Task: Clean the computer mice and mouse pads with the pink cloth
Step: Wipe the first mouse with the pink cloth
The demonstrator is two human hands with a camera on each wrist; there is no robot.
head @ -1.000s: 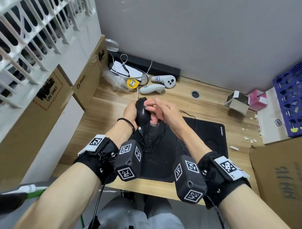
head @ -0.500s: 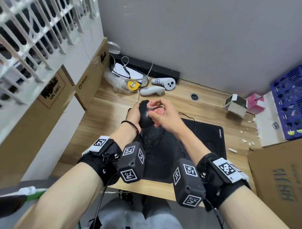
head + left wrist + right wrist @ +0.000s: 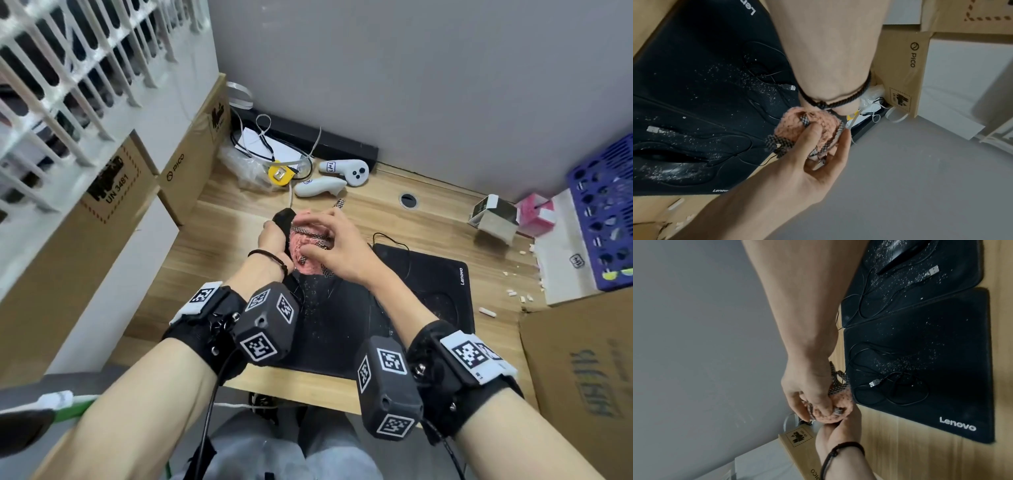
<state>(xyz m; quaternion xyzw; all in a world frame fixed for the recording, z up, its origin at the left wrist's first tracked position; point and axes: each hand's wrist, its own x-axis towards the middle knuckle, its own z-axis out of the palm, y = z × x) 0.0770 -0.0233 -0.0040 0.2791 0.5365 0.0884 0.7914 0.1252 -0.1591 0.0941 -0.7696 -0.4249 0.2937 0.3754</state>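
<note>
My left hand [image 3: 272, 236], the one with the black wrist cord, grips a black wired mouse [image 3: 285, 219] raised above the desk. My right hand [image 3: 337, 248] holds the bunched pink cloth [image 3: 308, 245] with its checked trim and presses it against the mouse's side. The left wrist view shows the cloth [image 3: 818, 125] pinched between thumb and fingers; in the right wrist view the cloth [image 3: 840, 400] meets the left hand [image 3: 838, 431]. Two black mouse pads [image 3: 342, 308] [image 3: 428, 270] lie side by side, speckled with white dust. A second dusty mouse [image 3: 904, 254] sits on one pad.
Loose mouse cables and USB plugs [image 3: 874, 382] lie across the pads. Two white controllers [image 3: 342, 171], a yellow tape measure [image 3: 280, 174] and wires sit at the back. Cardboard boxes [image 3: 191, 161] line the left; a blue crate [image 3: 603, 219] and boxes stand at the right.
The right hand has drawn the pink cloth over the mouse's side and spread its fingers. Both hands stay raised, now slightly farther from me.
</note>
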